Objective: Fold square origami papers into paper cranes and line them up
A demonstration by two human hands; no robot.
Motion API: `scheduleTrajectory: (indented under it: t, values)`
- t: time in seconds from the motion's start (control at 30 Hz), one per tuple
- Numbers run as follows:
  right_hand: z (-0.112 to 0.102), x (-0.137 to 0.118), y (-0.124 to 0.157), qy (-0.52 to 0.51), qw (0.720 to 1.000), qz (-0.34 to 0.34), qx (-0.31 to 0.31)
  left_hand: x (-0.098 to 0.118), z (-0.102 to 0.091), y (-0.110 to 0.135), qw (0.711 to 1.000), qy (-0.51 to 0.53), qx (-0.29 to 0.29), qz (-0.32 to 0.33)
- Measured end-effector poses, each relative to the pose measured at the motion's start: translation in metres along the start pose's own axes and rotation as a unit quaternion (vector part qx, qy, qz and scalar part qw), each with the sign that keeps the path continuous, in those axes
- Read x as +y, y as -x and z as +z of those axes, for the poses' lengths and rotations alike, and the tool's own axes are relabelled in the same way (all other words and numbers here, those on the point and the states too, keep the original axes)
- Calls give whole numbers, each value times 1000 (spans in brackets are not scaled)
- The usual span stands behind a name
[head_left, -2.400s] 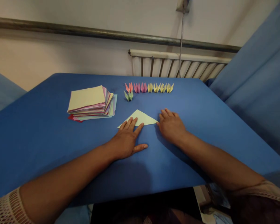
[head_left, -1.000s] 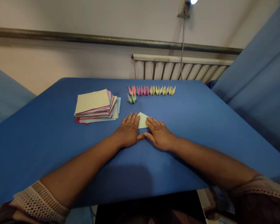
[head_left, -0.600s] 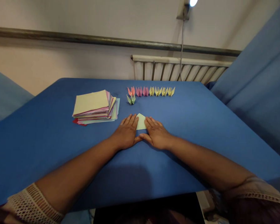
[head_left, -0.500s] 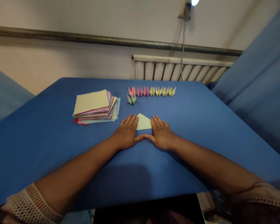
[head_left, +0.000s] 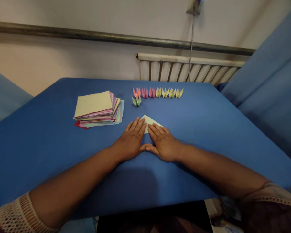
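Note:
A pale green sheet of folded paper lies flat on the blue table, its pointed corner facing away from me. My left hand rests palm down over its left part, fingers stretched out. Across its right part lies my right hand, also flat with straight fingers. Both thumbs meet just below the paper's near edge. Much of the paper is hidden under the fingers; its top corner and a strip between the hands show.
On the left is a thick stack of coloured paper. Farther back stands a row of small folded paper cranes in orange, pink and yellow, with a green crane in front. A radiator is behind the table.
My right hand has slid left across the paper, closer to my left hand. More of the paper's right edge now shows beyond its fingers. The view has shifted slightly.

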State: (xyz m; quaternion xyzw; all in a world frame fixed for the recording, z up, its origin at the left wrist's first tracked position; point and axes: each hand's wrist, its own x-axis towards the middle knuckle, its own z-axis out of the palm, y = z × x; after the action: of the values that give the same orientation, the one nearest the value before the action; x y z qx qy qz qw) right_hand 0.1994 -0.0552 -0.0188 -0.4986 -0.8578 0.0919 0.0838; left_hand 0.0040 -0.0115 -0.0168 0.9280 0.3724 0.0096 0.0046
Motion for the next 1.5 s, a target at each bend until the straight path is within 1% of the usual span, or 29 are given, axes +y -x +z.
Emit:
scheduleTrajectory:
  t: [0.07, 0.13, 0.23, 0.27, 0.33, 0.43, 0.5, 0.57, 0.63, 0.67, 0.73, 0.8, 0.9, 0.97, 1.07, 1.2, 1.27, 1.33, 1.43, 1.5]
  values:
    - [0, -7, 3, -2, 1000, -6, -24, 6, -3, 5, 1000, -7, -10, 20]
    - [-1, -11, 5, 15, 999, 2, -40, 11, -6, 10, 999, -16, -33, 29]
    - [-6, -12, 7, 52, 997, 23, -50, 17, -14, 15, 997, -43, -51, 24]
    - [-8, -11, 7, 65, 996, 32, -48, 18, -18, 17, 997, -56, -52, 13]
    - [-13, -7, 8, 90, 993, 61, -41, 18, -26, 20, 994, -82, -62, -27]
    - [-18, 3, 6, 125, 984, 126, -34, 13, -43, 24, 981, -116, -110, -113]
    - [-19, 11, 2, 129, 979, 156, -14, 8, -53, 24, 972, -128, -131, -144]
    - [-18, 16, -3, 112, 981, 155, 33, 2, -58, 21, 974, -127, -100, -161]
    - [-14, 19, -8, 71, 985, 140, 73, -4, -57, 16, 982, -112, -36, -149]
    - [-11, 20, -10, 44, 987, 134, 82, -7, -53, 13, 983, -95, -13, -156]
    - [-5, 21, -14, -9, 988, 129, 89, -12, -41, 7, 990, -35, 45, -131]
    - [0, 22, -17, -51, 985, 132, 95, -16, -27, 2, 991, 7, 69, -111]
    - [7, 25, -20, -105, 980, 137, 104, -21, -10, 0, 991, 45, 76, -98]
    - [10, 28, -22, -130, 976, 130, 116, -23, -5, 0, 990, 70, 82, -95]
    - [12, 32, -23, -144, 973, 105, 149, -22, -5, 0, 985, 105, 105, -89]
    - [9, 33, -21, -158, 970, 47, 181, -15, -12, 2, 970, 155, 170, -77]
    - [5, 30, -18, -150, 971, -2, 188, -10, -17, 4, 963, 170, 200, -51]
    - [-1, 25, -12, -124, 974, -51, 182, -7, -22, 6, 965, 154, 213, -12]
    - [-9, 17, -6, -111, 974, -100, 169, -6, -28, 9, 978, 86, 180, 61]
    - [-10, 17, -5, -157, 963, -89, 200, -8, -29, 9, 980, 56, 159, 104]
